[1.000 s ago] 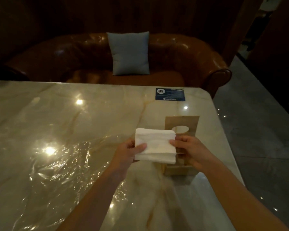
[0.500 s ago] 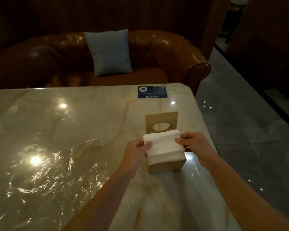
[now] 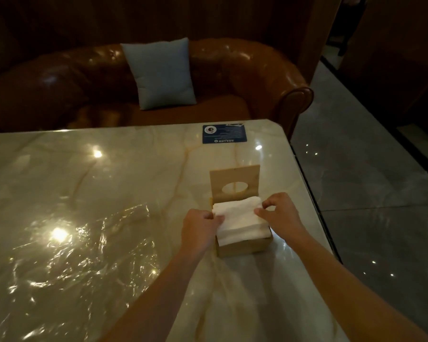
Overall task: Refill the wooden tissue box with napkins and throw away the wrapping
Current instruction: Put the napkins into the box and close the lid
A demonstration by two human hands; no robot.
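Head view. Desk (image 3: pixel 109 169): pale marbled top, glossy, with lamp glints; its right edge runs along a dark tiled floor (image 3: pixel 371 169).

Wooden tissue box (image 3: pixel 245 248): stands on the desk near the right edge, open at the top. Its lid (image 3: pixel 235 180), a wooden panel with an oval hole, stands upright at the far side of the box.

Napkins (image 3: pixel 242 218): white folded stack, sitting in the box opening with the upper part rising above the rim, tilted slightly, higher at the far right corner.

Left hand (image 3: pixel 200 230): at the stack's near left corner, fingers curled, thumb and fingers pinching the napkin edge.

Right hand (image 3: pixel 279 213): at the stack's right side, thumb and fingertips pinching the far right corner of the napkins.

Wrapping (image 3: pixel 79 245): clear crinkled plastic film, lying flat on the desk to the left of the box, well apart from it, untouched by either hand.

Blue card (image 3: pixel 224 134): flat on the desk at the far edge, beyond the box.

Brown leather sofa (image 3: pixel 232 77): behind the desk, carrying a grey-blue cushion (image 3: pixel 161 72) propped against its back.
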